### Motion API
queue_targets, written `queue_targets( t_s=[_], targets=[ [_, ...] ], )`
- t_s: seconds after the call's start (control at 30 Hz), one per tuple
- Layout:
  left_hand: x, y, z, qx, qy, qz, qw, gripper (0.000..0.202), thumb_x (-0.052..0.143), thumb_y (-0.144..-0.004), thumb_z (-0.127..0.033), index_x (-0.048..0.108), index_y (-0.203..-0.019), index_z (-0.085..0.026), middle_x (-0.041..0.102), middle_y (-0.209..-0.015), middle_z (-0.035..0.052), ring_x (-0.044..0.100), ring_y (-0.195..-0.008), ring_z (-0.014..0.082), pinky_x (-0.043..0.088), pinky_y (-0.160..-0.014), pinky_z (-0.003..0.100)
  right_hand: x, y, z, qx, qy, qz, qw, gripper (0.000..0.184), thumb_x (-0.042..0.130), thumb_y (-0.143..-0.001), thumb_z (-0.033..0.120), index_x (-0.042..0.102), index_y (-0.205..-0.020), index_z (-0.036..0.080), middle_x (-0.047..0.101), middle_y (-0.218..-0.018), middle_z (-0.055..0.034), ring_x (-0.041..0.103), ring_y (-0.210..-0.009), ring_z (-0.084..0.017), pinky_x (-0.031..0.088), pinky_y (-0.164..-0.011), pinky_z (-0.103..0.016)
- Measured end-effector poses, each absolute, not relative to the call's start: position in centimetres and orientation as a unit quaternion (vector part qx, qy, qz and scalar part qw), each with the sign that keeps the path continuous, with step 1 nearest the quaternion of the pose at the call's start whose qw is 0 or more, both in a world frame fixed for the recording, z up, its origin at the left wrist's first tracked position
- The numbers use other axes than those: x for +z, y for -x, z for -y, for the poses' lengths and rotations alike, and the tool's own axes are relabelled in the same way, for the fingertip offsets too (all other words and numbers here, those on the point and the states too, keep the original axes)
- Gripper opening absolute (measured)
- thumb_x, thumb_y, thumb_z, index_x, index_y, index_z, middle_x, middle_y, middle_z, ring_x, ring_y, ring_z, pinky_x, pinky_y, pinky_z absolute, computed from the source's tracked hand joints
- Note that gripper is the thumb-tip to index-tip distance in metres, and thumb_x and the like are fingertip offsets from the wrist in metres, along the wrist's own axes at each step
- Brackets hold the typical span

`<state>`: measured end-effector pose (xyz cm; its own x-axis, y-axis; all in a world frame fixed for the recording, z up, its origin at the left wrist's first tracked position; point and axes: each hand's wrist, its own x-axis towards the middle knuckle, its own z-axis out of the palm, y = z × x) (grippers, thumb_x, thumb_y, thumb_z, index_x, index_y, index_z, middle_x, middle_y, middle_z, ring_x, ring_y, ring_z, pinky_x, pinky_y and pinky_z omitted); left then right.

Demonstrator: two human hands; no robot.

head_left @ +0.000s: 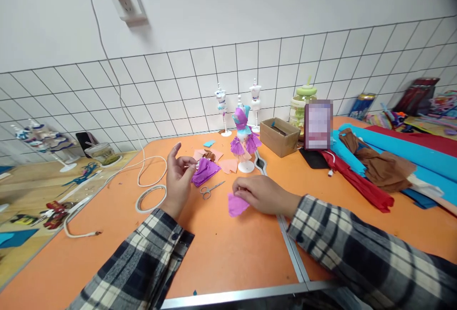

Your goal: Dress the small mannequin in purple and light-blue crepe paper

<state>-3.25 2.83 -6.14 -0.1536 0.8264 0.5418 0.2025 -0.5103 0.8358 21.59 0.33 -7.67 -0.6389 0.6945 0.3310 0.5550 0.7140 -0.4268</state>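
My right hand is closed, its fingers gripping a small piece of light purple crepe paper just above the orange table. With thumb and fingers drawn together, my left hand hovers beside a folded darker purple crepe sheet; whatever sits in that pinch is too small to make out. Small scissors lie between the hands. Behind them stands a mini dress form wearing a purple and blue paper dress. Peach paper pieces lie near its base.
A tape roll and a white cable are at left. Two more dress forms stand against the tiled wall. Toward the right are a cardboard box, a propped phone, a green-lidded bottle and red crepe paper.
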Motion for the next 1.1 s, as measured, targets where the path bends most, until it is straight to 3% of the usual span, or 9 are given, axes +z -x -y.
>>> queue_targets(
  t_s=[0.13,0.23,0.4,0.5,0.63,0.83,0.93,1.1],
  targets=[
    [-6.6,0.9,-1.3,0.586,-0.645,-0.378,0.314,0.070,0.069,-0.081,-0.029,0.036,-0.142,-0.023,0.060,-0.078,-0.0019,0.059,-0.075,0.0139,0.050,-0.071,0.026,-8.8,-23.3,-1.3,0.151,0.373,0.898,0.178,0.009,0.057,-0.092,0.020,0.066,-0.091,0.020,0.069,-0.091,-0.0016,0.061,-0.086,-0.016,0.035,-0.067,-0.025],
    [-7.2,-2.0,0.6,0.512,-0.648,-0.361,0.434,0.076,0.072,-0.081,-0.033,0.031,-0.144,-0.023,0.064,-0.074,-0.0027,0.061,-0.063,0.0127,0.051,-0.064,0.026,-9.5,-23.1,-1.9,0.136,0.385,0.896,0.176,0.008,0.060,-0.090,0.019,0.068,-0.091,0.020,0.067,-0.095,-0.0023,0.060,-0.086,-0.015,0.035,-0.066,-0.025],
    [-8.6,-5.4,2.1,0.464,-0.544,-0.396,0.577,0.074,0.071,-0.082,-0.036,0.030,-0.141,-0.023,0.069,-0.087,0.0011,0.071,-0.077,0.0175,0.057,-0.075,0.033,-9.3,-23.0,-1.5,0.089,0.403,0.890,0.195,0.008,0.060,-0.090,0.021,0.066,-0.096,0.020,0.065,-0.089,-0.0023,0.058,-0.078,-0.015,0.031,-0.062,-0.025],
    [-9.2,-5.3,1.6,0.482,-0.493,-0.423,0.588,0.069,0.072,-0.080,-0.030,0.034,-0.137,-0.022,0.068,-0.085,-0.0004,0.072,-0.077,0.0165,0.057,-0.080,0.035,-9.0,-23.3,-1.2,0.081,0.397,0.894,0.189,0.010,0.065,-0.088,0.026,0.065,-0.096,0.020,0.066,-0.090,-0.0031,0.059,-0.082,-0.016,0.033,-0.064,-0.026],
    [-9.5,-4.4,0.8,0.466,-0.476,-0.424,0.613,0.078,0.075,-0.076,-0.023,0.031,-0.139,-0.024,0.068,-0.087,-0.0004,0.073,-0.084,0.0191,0.056,-0.087,0.041,-9.2,-23.5,-1.0,0.065,0.403,0.899,0.158,0.020,0.068,-0.085,0.029,0.065,-0.102,0.019,0.065,-0.098,-0.0061,0.061,-0.086,-0.019,0.036,-0.065,-0.028],
    [-9.8,-4.2,0.8,0.363,-0.610,-0.431,0.557,0.103,0.073,-0.072,-0.012,0.009,-0.151,-0.031,0.061,-0.121,0.0134,0.067,-0.111,0.0259,0.051,-0.096,0.047,-9.0,-24.6,-1.1,0.080,0.427,0.887,0.159,0.042,0.071,-0.084,0.034,0.061,-0.121,0.017,0.065,-0.111,-0.0105,0.062,-0.098,-0.024,0.041,-0.071,-0.031],
    [-9.9,-4.1,0.9,0.345,-0.641,-0.414,0.547,0.107,0.068,-0.071,-0.005,0.004,-0.152,-0.034,0.051,-0.136,0.0176,0.059,-0.125,0.0266,0.047,-0.102,0.047,-8.8,-24.5,-0.7,0.077,0.427,0.875,0.216,0.023,0.065,-0.087,0.026,0.066,-0.109,0.019,0.067,-0.103,-0.0066,0.062,-0.093,-0.020,0.040,-0.072,-0.029],
    [-10.0,-3.7,0.8,0.332,-0.655,-0.421,0.532,0.109,0.068,-0.070,-0.005,0.006,-0.154,-0.036,0.047,-0.141,0.0181,0.062,-0.119,0.0264,0.050,-0.099,0.047,-8.8,-23.4,0.2,0.101,0.353,0.903,0.222,0.011,0.062,-0.090,0.023,0.071,-0.094,0.021,0.068,-0.092,-0.0037,0.061,-0.088,-0.017,0.040,-0.071,-0.028]
  ],
)
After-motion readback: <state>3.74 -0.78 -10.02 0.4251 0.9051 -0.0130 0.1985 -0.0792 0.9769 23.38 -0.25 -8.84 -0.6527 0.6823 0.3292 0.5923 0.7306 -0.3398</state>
